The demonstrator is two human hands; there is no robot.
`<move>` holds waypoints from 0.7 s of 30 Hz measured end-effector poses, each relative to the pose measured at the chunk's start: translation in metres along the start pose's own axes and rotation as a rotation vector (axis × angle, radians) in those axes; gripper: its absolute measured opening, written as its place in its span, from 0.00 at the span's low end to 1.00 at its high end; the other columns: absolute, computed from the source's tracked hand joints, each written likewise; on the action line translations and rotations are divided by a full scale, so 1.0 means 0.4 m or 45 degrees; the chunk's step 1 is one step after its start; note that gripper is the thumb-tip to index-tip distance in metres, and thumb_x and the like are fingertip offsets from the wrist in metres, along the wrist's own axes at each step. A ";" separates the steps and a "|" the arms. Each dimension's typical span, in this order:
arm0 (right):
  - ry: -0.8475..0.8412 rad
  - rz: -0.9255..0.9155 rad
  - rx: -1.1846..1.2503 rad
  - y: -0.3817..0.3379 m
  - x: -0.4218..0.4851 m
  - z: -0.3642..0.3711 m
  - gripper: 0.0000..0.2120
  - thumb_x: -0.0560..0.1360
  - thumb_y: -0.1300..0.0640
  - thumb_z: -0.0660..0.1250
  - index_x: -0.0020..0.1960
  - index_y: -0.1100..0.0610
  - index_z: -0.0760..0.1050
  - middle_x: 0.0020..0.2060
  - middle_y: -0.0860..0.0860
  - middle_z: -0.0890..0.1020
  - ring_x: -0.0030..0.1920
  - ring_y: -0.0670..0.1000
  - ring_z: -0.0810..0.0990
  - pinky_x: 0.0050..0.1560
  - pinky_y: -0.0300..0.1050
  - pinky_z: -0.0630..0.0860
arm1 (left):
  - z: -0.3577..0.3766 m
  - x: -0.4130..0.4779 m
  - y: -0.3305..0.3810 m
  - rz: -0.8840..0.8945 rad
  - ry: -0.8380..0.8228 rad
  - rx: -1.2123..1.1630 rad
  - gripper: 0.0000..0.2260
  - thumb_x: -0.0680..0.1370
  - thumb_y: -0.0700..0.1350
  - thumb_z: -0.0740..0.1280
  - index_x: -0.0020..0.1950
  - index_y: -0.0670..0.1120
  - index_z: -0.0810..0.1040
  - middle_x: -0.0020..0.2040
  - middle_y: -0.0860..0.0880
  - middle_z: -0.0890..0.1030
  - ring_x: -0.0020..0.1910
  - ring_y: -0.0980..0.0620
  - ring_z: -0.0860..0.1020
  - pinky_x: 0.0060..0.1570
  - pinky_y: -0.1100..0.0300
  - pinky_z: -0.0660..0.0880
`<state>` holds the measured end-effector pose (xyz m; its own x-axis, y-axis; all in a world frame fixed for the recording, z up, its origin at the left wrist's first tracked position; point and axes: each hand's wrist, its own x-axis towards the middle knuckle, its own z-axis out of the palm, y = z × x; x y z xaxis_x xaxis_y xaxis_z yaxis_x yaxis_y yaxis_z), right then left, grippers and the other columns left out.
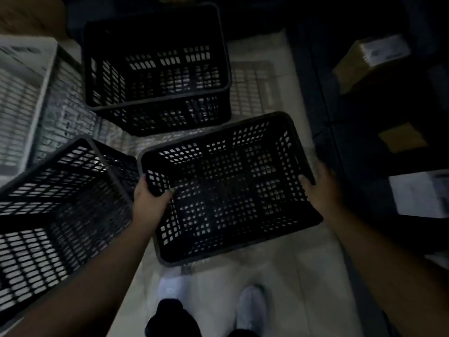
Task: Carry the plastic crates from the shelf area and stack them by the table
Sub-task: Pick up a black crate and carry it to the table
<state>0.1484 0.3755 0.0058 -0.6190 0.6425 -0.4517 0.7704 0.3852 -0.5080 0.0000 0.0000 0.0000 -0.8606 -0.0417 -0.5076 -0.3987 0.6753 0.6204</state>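
I hold an empty black perforated plastic crate (226,188) above the pale floor, tilted slightly. My left hand (150,198) grips its left rim, thumb inside the wall. My right hand (320,183) clasps the right rim. A second black crate (155,69), which looks nested on another, stands ahead on the floor. A third black crate (56,205) sits close at my left, beside my left forearm.
A white crate (21,93) stands at the far left. Dark shelving with cardboard boxes (371,59) runs along the right. A white box (420,193) sits at the right edge. My shoes (250,305) are on the tiled floor (279,276) below the held crate.
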 end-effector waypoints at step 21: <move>0.139 0.207 0.237 0.021 -0.228 -0.142 0.24 0.81 0.59 0.57 0.76 0.57 0.59 0.71 0.60 0.69 0.69 0.61 0.69 0.69 0.56 0.66 | -0.146 0.009 0.171 0.117 0.079 0.265 0.14 0.78 0.41 0.66 0.63 0.46 0.70 0.54 0.41 0.80 0.51 0.39 0.80 0.50 0.45 0.78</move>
<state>0.2198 0.3578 0.0845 -0.4614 0.7574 -0.4621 0.8110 0.1487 -0.5659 -0.0490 0.0030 0.0755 -0.9107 -0.0138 -0.4129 -0.2492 0.8154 0.5225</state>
